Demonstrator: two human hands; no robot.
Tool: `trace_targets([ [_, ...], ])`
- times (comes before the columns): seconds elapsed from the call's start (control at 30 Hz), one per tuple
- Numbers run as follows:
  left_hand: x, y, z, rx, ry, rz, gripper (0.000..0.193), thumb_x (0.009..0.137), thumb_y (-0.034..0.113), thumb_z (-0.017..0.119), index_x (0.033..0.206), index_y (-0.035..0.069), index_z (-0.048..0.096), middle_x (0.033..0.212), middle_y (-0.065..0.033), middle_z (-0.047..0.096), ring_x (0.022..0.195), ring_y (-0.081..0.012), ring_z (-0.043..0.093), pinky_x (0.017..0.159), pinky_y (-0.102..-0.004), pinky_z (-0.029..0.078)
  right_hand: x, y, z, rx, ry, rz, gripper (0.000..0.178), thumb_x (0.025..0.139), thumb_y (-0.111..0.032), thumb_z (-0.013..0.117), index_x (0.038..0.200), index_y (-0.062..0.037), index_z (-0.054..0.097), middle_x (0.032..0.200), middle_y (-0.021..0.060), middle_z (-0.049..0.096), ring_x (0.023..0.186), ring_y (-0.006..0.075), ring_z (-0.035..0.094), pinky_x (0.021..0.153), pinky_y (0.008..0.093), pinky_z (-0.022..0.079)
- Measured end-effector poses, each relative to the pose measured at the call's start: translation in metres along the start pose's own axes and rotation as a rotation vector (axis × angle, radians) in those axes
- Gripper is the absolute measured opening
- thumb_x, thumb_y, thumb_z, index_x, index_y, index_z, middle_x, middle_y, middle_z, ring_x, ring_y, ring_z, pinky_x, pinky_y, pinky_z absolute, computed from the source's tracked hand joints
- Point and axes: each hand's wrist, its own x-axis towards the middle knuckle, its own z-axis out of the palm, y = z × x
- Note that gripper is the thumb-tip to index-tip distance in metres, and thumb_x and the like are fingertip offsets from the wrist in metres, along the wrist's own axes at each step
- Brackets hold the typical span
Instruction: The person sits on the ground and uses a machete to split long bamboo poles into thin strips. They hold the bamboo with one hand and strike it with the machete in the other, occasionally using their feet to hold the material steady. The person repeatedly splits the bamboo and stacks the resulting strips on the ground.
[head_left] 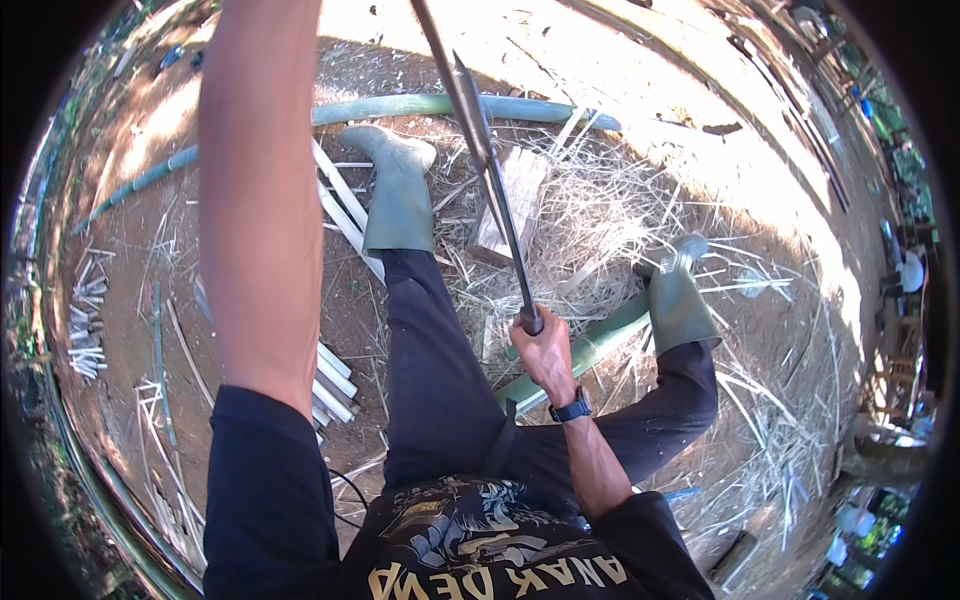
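Observation:
My right hand [545, 350], with a dark watch [571, 405] on its wrist, is closed around the lower end of a long, dark, narrow machete [508, 215]. The machete slants up and to the left in front of me, with a pointed tip. Beside its upper part a long dark strip [436, 38] runs out past the top edge; whether the two touch, I cannot tell. My left arm [262, 200] stretches up out of the picture, so its hand is hidden. Beyond the machete lies a wooden block [510, 205], among pale shavings [620, 225].
A green bamboo pole [590, 345] passes beneath my bent right leg, near my rubber boot [680, 300]. Another bamboo pole [400, 107] lies beyond my left boot [400, 195]. Pale split pieces [335, 385] rest left of my leg. Short pale sticks [88, 320] are piled far left.

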Motion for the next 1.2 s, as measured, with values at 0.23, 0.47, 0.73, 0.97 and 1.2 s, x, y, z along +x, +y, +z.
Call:
trace_targets([
  [0.23, -0.082, -0.062, 0.002, 0.094, -0.055, -0.204, 0.028, 0.091, 0.035, 0.041, 0.077, 0.012, 0.04, 0.062, -0.0009, 0.037, 0.051, -0.0104, 0.037, 0.044, -0.024, 0.03, 0.014, 0.021, 0.007, 0.046, 0.023, 0.14, 0.017, 0.077, -0.012, 0.059, 0.075, 0.0038, 0.055, 0.057, 0.0043, 0.048, 0.055, 0.0102, 0.041, 0.051, 0.0329, 0.036],
  [0.47, -0.1, -0.072, 0.003, 0.112, -0.063, -0.236, 0.027, 0.091, 0.035, 0.041, 0.077, 0.012, 0.039, 0.062, -0.0009, 0.036, 0.051, -0.0104, 0.036, 0.044, -0.0241, 0.03, 0.032, 0.068, 0.02, 0.167, 0.008, 0.174, 0.012, 0.077, -0.01, 0.061, 0.074, 0.0011, 0.055, 0.057, 0.0007, 0.049, 0.052, 0.0085, 0.043, 0.048, 0.0302, 0.036],
  [0.73, -0.104, -0.077, 0.001, 0.141, -0.066, -0.253, 0.026, 0.091, 0.034, 0.042, 0.076, 0.012, 0.039, 0.062, -0.0009, 0.036, 0.05, -0.0104, 0.035, 0.044, -0.0242, 0.029, 0.051, 0.03, 0.017, 0.075, -0.014, 0.116, 0.015, 0.077, -0.012, 0.058, 0.072, 0.0009, 0.053, 0.056, 0.0014, 0.046, 0.052, 0.0084, 0.039, 0.048, 0.0313, 0.034],
  [0.97, -0.11, -0.08, 0.0, 0.147, -0.074, -0.265, 0.026, 0.09, 0.033, 0.042, 0.075, 0.012, 0.038, 0.062, -0.0009, 0.035, 0.05, -0.0103, 0.034, 0.044, -0.0243, 0.029, 0.046, 0.031, 0.01, -0.013, 0.031, 0.093, 0.016, 0.077, -0.012, 0.058, 0.069, -0.0002, 0.052, 0.056, 0.0027, 0.047, 0.052, 0.0088, 0.039, 0.048, 0.0323, 0.033],
  [1.2, -0.112, -0.085, 0.004, 0.148, -0.077, -0.273, 0.025, 0.09, 0.032, 0.042, 0.075, 0.012, 0.038, 0.062, -0.0009, 0.035, 0.05, -0.0103, 0.033, 0.044, -0.0243, 0.029, 0.045, 0.085, 0.012, -0.029, -0.009, 0.143, 0.014, 0.077, -0.012, 0.057, 0.069, -0.001, 0.053, 0.055, 0.0006, 0.044, 0.051, 0.0097, 0.036, 0.047, 0.0324, 0.031],
])
